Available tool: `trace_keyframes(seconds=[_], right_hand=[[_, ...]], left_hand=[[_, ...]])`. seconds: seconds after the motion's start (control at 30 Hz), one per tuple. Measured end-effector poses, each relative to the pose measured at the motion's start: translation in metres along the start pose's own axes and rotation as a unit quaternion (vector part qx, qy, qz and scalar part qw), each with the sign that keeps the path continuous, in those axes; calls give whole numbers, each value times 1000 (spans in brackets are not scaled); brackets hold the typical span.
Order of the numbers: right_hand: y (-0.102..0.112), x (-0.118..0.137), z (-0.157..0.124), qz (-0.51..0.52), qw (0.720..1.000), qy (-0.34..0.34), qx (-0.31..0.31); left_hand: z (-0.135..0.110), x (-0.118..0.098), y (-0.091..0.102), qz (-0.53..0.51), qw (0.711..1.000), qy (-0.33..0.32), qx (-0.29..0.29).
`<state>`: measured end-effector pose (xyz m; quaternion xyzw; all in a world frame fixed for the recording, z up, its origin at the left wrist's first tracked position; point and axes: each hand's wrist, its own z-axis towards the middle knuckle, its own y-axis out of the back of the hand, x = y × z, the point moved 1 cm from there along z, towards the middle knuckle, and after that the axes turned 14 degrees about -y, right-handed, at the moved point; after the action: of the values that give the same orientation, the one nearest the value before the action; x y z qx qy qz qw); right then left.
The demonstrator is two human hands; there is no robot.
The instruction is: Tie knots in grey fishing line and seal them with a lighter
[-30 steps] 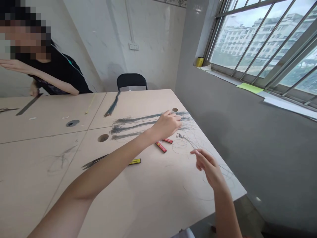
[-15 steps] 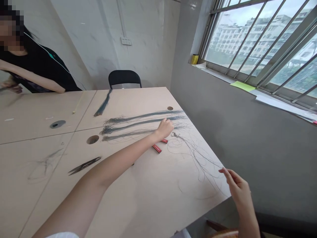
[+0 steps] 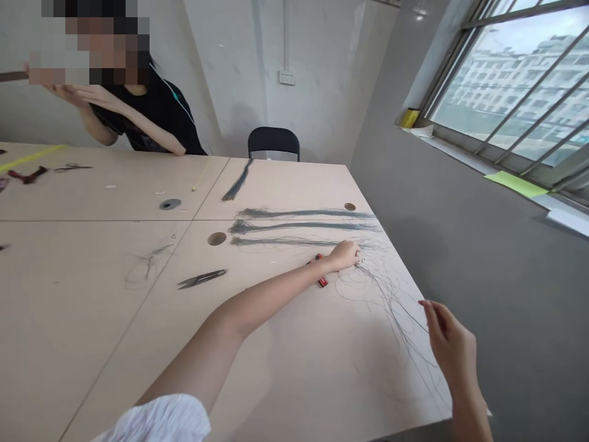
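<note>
My left hand (image 3: 344, 255) reaches across the table, its fingers curled closed beside the small hooked ends of a loose spread of thin lines (image 3: 391, 294). What those fingers hold, if anything, is hidden. At the table's right edge my right hand (image 3: 453, 341) pinches thumb and finger together, and a thin line runs up to it from the spread. Just behind my left hand lies a bundle of fine dark lines (image 3: 285, 241), parallel to a middle bundle (image 3: 299, 226) and a far bundle (image 3: 304, 213). Small red packets (image 3: 323, 282) lie partly under my left wrist.
Thread snips (image 3: 202, 279) lie left of my forearm, near a round table hole (image 3: 216, 238). Another bundle (image 3: 238, 182) lies by a black chair (image 3: 273, 142). A person (image 3: 147, 116) sits across the table, hands raised. A tangle of line (image 3: 150, 264) lies at left.
The view has swung left, showing more of the table's left side. The other person's hands have risen from the table toward the head. My left hand has shifted slightly toward the hooked line ends.
</note>
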<state>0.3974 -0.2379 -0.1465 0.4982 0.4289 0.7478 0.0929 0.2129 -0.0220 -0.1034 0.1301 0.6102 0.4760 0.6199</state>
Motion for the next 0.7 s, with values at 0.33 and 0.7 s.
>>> trace_keyframes(seconds=[0.33,0.7], right_hand=[[-44,29,7,-163,964,190,-91],[-148,174,-106,13,845,418,333]], left_hand=[[-86,56,92,72,981,181,-5],[-197,140,162,86,913,397,-45]])
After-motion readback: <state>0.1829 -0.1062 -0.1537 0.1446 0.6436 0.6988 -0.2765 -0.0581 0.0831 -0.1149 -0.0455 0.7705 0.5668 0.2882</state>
